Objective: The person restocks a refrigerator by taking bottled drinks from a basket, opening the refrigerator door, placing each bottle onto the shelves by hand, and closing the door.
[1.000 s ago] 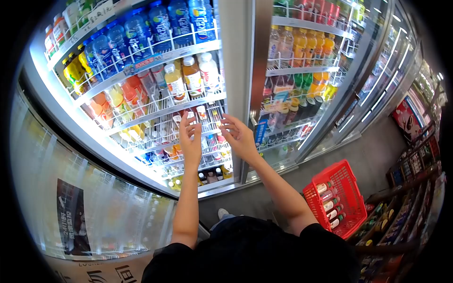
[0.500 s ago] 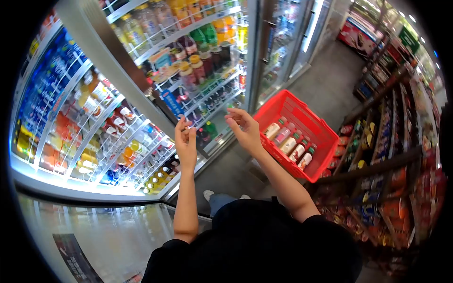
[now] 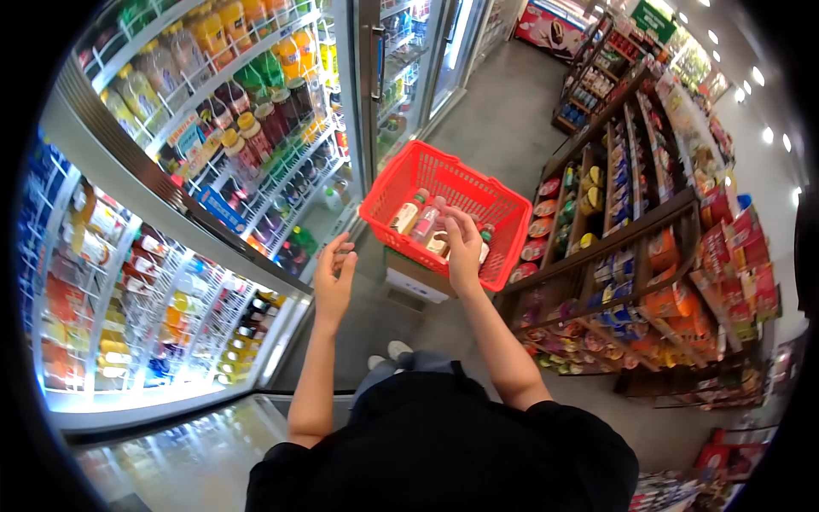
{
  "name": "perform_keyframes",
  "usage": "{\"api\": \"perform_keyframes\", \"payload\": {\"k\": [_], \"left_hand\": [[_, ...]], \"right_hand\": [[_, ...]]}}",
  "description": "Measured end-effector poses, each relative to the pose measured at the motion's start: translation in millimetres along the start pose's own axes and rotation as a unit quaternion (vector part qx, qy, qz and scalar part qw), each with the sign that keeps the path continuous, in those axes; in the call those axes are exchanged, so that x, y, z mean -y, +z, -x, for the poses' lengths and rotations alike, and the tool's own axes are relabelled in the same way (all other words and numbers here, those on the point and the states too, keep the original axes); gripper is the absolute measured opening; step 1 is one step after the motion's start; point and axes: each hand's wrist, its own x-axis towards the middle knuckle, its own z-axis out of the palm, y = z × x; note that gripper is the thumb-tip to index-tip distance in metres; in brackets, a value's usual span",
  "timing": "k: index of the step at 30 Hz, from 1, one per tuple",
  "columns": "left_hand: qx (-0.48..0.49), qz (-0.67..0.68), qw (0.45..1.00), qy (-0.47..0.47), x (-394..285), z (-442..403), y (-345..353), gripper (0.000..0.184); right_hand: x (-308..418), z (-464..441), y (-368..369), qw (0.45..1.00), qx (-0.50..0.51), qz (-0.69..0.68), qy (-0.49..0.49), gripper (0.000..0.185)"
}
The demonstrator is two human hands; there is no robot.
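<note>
A red plastic shopping basket (image 3: 510, 224) stands ahead of me with several bottles lying side by side in it. A pale-labelled bottle (image 3: 408, 213) and a pink bottle (image 3: 426, 220) show at its left end. My right hand (image 3: 463, 249) is over the basket's near side and hides part of the other bottles. Its fingers are loosely bent and apart, with nothing visible in them. To the left of the basket, my left hand (image 3: 333, 277) hangs in the air in front of the fridge, fingers slightly curled and apart, holding nothing.
A drinks fridge (image 3: 281, 141) full of bottles stands on the left, its door (image 3: 162, 192) swung open towards me. Under the basket is a white carton (image 3: 416, 283). Snack shelves (image 3: 597, 256) run along the right. Grey floor (image 3: 486, 102) leads away to a red chest freezer (image 3: 550, 30).
My view has turned to the right, so basket and fridge sit further left. My right hand has moved from beside the basket to over it. Both hands stay free of any object.
</note>
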Motion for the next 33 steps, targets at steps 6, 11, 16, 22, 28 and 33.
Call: {"api": "perform_keyframes", "payload": {"k": [6, 11, 16, 22, 28, 33], "left_hand": [[-0.035, 0.002, 0.999, -0.028, 21, 29, -1, 0.034], [-0.002, -0.009, 0.999, -0.052, 26, 38, 4, 0.032], [0.004, -0.011, 0.999, -0.041, 26, 24, 20, 0.030], [0.047, -0.007, 0.997, -0.053, 18, -3, 64, 0.030], [0.088, -0.005, 0.995, -0.057, 30, -30, 119, 0.031], [0.117, -0.025, 0.991, -0.068, 42, -47, 153, 0.030]], "right_hand": [[-12, 6, -36, 0.996, -0.026, 0.037, 0.080, 0.044], [-25, 17, -54, 0.993, -0.062, -0.008, 0.104, 0.059], [-22, 12, -69, 0.992, -0.055, -0.035, 0.109, 0.059], [6, -19, -121, 0.995, -0.071, -0.054, 0.049, 0.056], [15, -35, -170, 0.990, -0.114, -0.064, 0.047, 0.058], [2, -33, -192, 0.989, -0.119, -0.067, 0.058, 0.057]]}}
